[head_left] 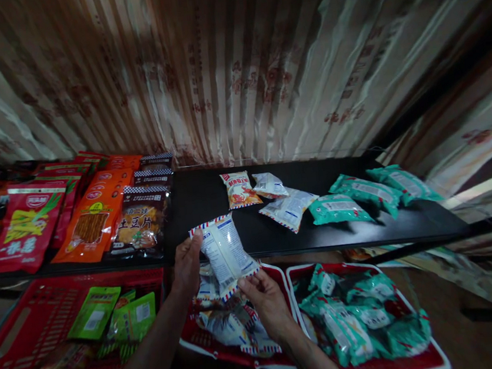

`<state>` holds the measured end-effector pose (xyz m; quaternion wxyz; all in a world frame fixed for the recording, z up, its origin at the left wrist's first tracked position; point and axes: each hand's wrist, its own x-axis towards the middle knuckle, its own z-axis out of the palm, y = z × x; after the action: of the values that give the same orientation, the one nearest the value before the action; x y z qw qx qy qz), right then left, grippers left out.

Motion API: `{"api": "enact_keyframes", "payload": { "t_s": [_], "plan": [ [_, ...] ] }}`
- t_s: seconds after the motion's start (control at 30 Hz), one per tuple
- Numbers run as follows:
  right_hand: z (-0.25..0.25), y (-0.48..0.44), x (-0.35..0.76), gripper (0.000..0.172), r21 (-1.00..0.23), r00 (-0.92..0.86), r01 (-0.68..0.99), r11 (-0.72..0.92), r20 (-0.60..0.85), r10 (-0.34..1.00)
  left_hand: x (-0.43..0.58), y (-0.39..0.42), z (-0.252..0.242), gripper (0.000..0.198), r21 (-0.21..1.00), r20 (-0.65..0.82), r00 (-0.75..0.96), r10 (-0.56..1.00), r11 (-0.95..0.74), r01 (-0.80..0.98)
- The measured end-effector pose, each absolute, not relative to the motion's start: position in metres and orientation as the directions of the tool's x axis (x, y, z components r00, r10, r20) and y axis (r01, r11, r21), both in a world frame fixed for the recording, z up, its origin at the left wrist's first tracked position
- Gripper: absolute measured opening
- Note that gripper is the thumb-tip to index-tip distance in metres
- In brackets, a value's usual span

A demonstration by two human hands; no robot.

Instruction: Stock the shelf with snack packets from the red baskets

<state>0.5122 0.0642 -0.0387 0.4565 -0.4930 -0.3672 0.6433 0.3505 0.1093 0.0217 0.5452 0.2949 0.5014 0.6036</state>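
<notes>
Between my two hands is a white snack bag with a red and blue striped edge, its printed back facing me. My left hand pinches its upper left corner, and my right hand grips its lower right edge. The bag is tilted above a red basket that holds several similar bags. Beyond it, on the black shelf, lie an orange and white snack bag and two white bags, one small and one larger.
Several green snack bags lie on the shelf's right side. A second red basket holds more of them. Orange, red and brown packets line the left. A red crate with green packets stands below. A pleated curtain hangs behind.
</notes>
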Motion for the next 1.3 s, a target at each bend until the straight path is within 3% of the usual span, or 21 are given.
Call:
{"api": "enact_keyframes", "payload": {
  "t_s": [0.2,0.67,0.8,1.0,1.3],
  "plan": [
    [-0.038,0.064,0.517,0.033,-0.923,-0.109,-0.238,-0.303,-0.284,0.952,0.345,0.111,0.014,0.030,0.900,-0.208,-0.193,0.959,0.110,-0.422],
    [-0.047,0.066,0.525,0.039,-0.927,-0.168,-0.217,-0.307,-0.275,0.947,0.323,0.114,0.026,0.034,0.977,-0.179,-0.104,0.978,0.163,-0.139],
    [-0.044,0.066,0.525,0.041,-0.931,-0.132,-0.205,-0.302,-0.280,0.951,0.324,0.114,0.020,0.028,0.984,-0.140,-0.127,0.982,0.123,-0.131],
    [-0.030,0.066,0.526,0.029,-0.951,-0.044,-0.196,-0.241,-0.237,0.970,0.324,0.116,0.017,0.022,0.988,-0.115,-0.232,0.966,0.087,-0.127],
    [-0.028,0.066,0.530,0.030,-0.954,0.010,-0.203,-0.221,-0.228,0.974,0.328,0.115,0.017,0.020,0.992,-0.107,-0.246,0.963,0.087,-0.089]
  ]
}}
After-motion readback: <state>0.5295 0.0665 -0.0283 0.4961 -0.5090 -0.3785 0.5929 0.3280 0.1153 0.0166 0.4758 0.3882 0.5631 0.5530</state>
